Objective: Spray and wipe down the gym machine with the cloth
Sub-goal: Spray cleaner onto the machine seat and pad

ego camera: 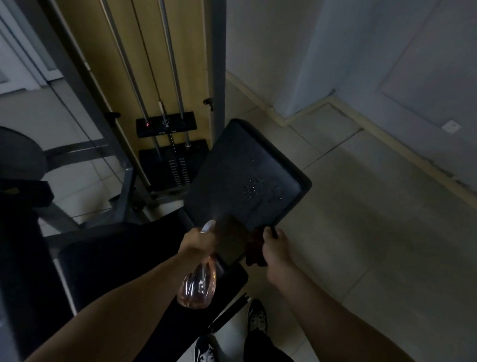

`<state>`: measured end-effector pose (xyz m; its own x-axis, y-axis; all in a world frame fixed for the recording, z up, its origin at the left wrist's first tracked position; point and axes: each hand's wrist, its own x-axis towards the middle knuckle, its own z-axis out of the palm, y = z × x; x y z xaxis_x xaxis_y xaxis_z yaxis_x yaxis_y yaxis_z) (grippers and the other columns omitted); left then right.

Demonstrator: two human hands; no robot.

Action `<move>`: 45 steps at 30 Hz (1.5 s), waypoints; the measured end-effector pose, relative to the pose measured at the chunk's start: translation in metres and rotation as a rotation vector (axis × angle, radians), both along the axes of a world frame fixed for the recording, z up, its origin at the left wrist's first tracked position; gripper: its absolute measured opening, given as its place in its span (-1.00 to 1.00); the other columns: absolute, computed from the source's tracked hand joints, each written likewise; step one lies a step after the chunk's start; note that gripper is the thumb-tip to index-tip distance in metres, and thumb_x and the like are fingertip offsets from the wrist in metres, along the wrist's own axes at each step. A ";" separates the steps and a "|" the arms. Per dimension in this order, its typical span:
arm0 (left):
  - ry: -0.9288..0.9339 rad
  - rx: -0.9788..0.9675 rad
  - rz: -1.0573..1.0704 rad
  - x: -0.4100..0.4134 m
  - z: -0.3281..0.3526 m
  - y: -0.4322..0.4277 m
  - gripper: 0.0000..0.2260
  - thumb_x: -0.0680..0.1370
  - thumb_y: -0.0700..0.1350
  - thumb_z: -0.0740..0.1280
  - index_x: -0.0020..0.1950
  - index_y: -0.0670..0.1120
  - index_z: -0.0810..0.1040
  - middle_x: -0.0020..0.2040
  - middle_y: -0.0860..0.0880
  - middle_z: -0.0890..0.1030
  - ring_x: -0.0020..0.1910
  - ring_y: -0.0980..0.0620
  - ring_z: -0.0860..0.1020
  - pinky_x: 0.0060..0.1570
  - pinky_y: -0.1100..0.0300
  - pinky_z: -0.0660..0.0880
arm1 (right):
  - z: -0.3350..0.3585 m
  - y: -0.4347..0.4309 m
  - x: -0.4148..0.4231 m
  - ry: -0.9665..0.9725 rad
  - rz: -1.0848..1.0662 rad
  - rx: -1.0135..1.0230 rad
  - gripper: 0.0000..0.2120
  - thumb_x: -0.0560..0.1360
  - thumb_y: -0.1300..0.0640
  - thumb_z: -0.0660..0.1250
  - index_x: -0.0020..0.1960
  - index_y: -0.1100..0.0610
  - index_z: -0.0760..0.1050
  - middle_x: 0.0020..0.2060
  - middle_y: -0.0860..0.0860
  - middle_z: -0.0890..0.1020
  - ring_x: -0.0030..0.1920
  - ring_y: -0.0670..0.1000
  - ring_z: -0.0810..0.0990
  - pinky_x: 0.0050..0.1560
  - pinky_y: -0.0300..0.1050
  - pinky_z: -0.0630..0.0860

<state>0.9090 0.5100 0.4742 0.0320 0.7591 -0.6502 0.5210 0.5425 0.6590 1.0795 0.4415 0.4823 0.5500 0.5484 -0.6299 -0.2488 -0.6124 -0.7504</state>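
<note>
left hand (197,239) grip curls round pink spray bottle (197,288) | right hand (276,250) grip pinches dark red cloth (254,250) at 5 o'clock corner of machine pad (240,175)

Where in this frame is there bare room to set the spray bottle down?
The tile floor right of the back pad, out to the wall skirting, lies bare. The black seat below the pad is also free. Left of the pad is crowded: weight stack, frame legs.

Dim indoor light, wide-angle bending at edges, soft blurred detail
</note>
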 end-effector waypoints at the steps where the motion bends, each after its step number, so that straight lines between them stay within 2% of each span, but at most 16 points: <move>1: 0.008 -0.009 0.029 -0.006 -0.005 -0.001 -0.42 0.49 0.27 0.26 0.29 -0.14 0.56 0.07 -0.15 0.67 -0.11 -0.10 0.67 0.05 -0.03 0.64 | -0.006 0.000 -0.002 -0.011 0.029 -0.023 -0.65 0.68 -0.02 0.18 0.37 0.15 0.41 0.26 0.17 0.54 0.18 0.23 0.58 0.18 0.17 0.56; 3: 0.033 -0.004 0.051 -0.013 -0.005 -0.004 -0.53 0.56 0.14 0.29 0.36 -0.10 0.51 0.06 -0.09 0.65 -0.14 -0.02 0.65 0.02 0.00 0.64 | -0.019 0.001 -0.006 -0.014 0.091 -0.098 -0.57 0.65 -0.09 0.20 0.44 0.10 0.38 0.35 0.16 0.51 0.25 0.24 0.55 0.24 0.26 0.54; 5: 0.045 -0.014 0.051 -0.019 -0.008 -0.004 -0.60 0.58 0.07 0.29 0.36 -0.07 0.50 0.00 -0.07 0.62 -0.13 -0.05 0.67 -0.02 0.00 0.66 | -0.027 0.002 -0.011 0.023 0.153 -0.161 -0.52 0.66 -0.10 0.19 0.51 0.08 0.31 0.41 0.15 0.46 0.31 0.24 0.51 0.28 0.26 0.51; 7: 0.029 -0.036 0.066 -0.022 -0.015 -0.004 -0.60 0.57 0.13 0.29 0.29 -0.08 0.54 0.00 -0.06 0.63 -0.12 -0.06 0.68 -0.03 -0.02 0.67 | -0.029 0.004 -0.019 0.045 0.218 -0.209 -0.51 0.67 -0.08 0.17 0.53 0.10 0.28 0.44 0.14 0.43 0.35 0.22 0.48 0.33 0.20 0.48; 12: -0.048 0.000 0.082 -0.010 -0.026 -0.015 -0.61 0.52 0.20 0.33 0.26 0.05 0.62 -0.07 -0.04 0.64 -0.14 -0.04 0.69 -0.07 -0.01 0.68 | -0.042 0.006 -0.027 -0.060 0.258 -0.210 -0.58 0.68 0.02 0.18 0.47 0.18 0.37 0.41 0.17 0.46 0.34 0.20 0.49 0.33 0.09 0.47; 16: -0.085 -0.027 0.045 0.009 -0.031 -0.029 -0.44 0.45 0.36 0.27 0.09 -0.10 0.66 -0.12 -0.08 0.70 -0.19 -0.01 0.69 -0.06 0.06 0.67 | -0.049 0.000 -0.020 -0.100 0.305 -0.246 -0.62 0.68 0.04 0.17 0.43 0.18 0.41 0.35 0.19 0.52 0.28 0.21 0.54 0.29 0.10 0.50; 19: -0.106 -0.036 0.070 0.010 -0.040 -0.035 -0.67 0.54 0.15 0.32 0.17 -0.04 0.59 -0.07 -0.08 0.68 -0.17 -0.04 0.69 -0.17 0.05 0.67 | -0.050 -0.004 -0.016 -0.059 0.375 -0.299 -0.62 0.68 0.00 0.17 0.42 0.13 0.41 0.31 0.16 0.54 0.23 0.20 0.56 0.24 0.12 0.54; 20: -0.107 -0.042 0.092 0.007 -0.041 -0.035 -0.76 0.58 0.06 0.32 0.18 -0.02 0.55 -0.05 -0.08 0.66 -0.16 -0.04 0.68 -0.23 0.10 0.64 | -0.051 -0.005 -0.016 -0.028 0.392 -0.314 -0.62 0.67 -0.02 0.17 0.43 0.12 0.41 0.31 0.15 0.55 0.22 0.20 0.57 0.24 0.13 0.55; 22: -0.092 -0.047 0.169 -0.003 -0.042 -0.033 -0.85 0.61 0.01 0.32 0.14 0.00 0.53 -0.07 -0.06 0.64 -0.18 -0.01 0.65 -0.27 0.15 0.60 | -0.053 -0.004 -0.019 0.011 0.442 -0.327 -0.62 0.67 -0.02 0.18 0.42 0.10 0.43 0.29 0.13 0.56 0.21 0.18 0.58 0.25 0.13 0.54; 25: -0.121 -0.086 0.336 -0.025 -0.043 -0.029 -0.79 0.57 0.10 0.34 0.09 0.01 0.61 -0.08 -0.07 0.67 -0.17 -0.06 0.69 -0.17 0.05 0.66 | -0.055 -0.001 -0.031 0.049 0.515 -0.306 -0.66 0.66 -0.01 0.21 0.38 0.09 0.46 0.26 0.12 0.58 0.19 0.16 0.58 0.26 0.11 0.54; 28: -0.119 -0.088 0.418 -0.045 -0.041 -0.031 -0.73 0.54 0.01 0.32 0.21 0.02 0.61 -0.04 -0.10 0.68 -0.15 -0.08 0.70 -0.21 0.06 0.67 | -0.055 0.002 -0.047 0.052 0.612 -0.297 -0.65 0.65 -0.06 0.20 0.39 0.02 0.45 0.24 0.08 0.58 0.20 0.14 0.58 0.27 0.14 0.54; 33: -0.071 -0.125 0.545 -0.064 -0.042 -0.044 -0.78 0.58 -0.01 0.33 0.16 -0.07 0.56 -0.05 -0.12 0.66 -0.12 -0.11 0.68 -0.02 -0.09 0.67 | -0.068 0.011 -0.058 -0.005 0.832 -0.275 -0.70 0.63 -0.16 0.16 0.23 -0.06 0.50 0.08 -0.01 0.61 0.09 0.07 0.60 0.20 0.12 0.58; 36: -0.019 -0.106 0.545 -0.067 -0.055 -0.053 -0.90 0.60 -0.06 0.30 0.07 -0.05 0.53 -0.06 -0.13 0.64 -0.14 -0.09 0.63 0.04 -0.15 0.63 | -0.073 0.018 -0.060 0.024 0.941 -0.289 -0.71 0.65 -0.11 0.15 0.26 -0.04 0.49 0.10 0.01 0.61 0.11 0.08 0.59 0.20 0.10 0.57; 38: -0.001 -0.115 0.573 -0.063 -0.065 -0.054 -0.89 0.60 -0.06 0.30 0.05 -0.07 0.53 -0.05 -0.18 0.65 -0.16 -0.09 0.62 0.04 -0.16 0.62 | -0.083 0.024 -0.058 0.035 1.004 -0.313 -0.72 0.67 -0.07 0.15 0.29 -0.01 0.48 0.14 0.03 0.59 0.13 0.08 0.58 0.16 0.01 0.56; 42: 0.001 -0.207 0.557 -0.050 -0.083 -0.046 -0.73 0.58 0.01 0.30 0.19 -0.13 0.55 -0.02 -0.17 0.67 -0.10 -0.08 0.68 -0.05 0.00 0.66 | -0.104 0.034 -0.057 0.064 1.044 -0.338 -0.71 0.68 -0.03 0.14 0.33 0.01 0.47 0.12 0.02 0.59 0.12 0.04 0.57 0.08 -0.04 0.52; 45: 0.013 -0.200 0.489 -0.035 -0.099 -0.038 -0.63 0.57 0.07 0.28 0.32 -0.06 0.49 0.00 -0.10 0.62 -0.10 -0.03 0.65 -0.25 0.19 0.55 | -0.117 0.038 -0.057 0.087 1.053 -0.352 -0.65 0.68 -0.05 0.13 0.44 -0.06 0.38 0.21 0.00 0.56 0.21 0.05 0.53 0.21 0.03 0.50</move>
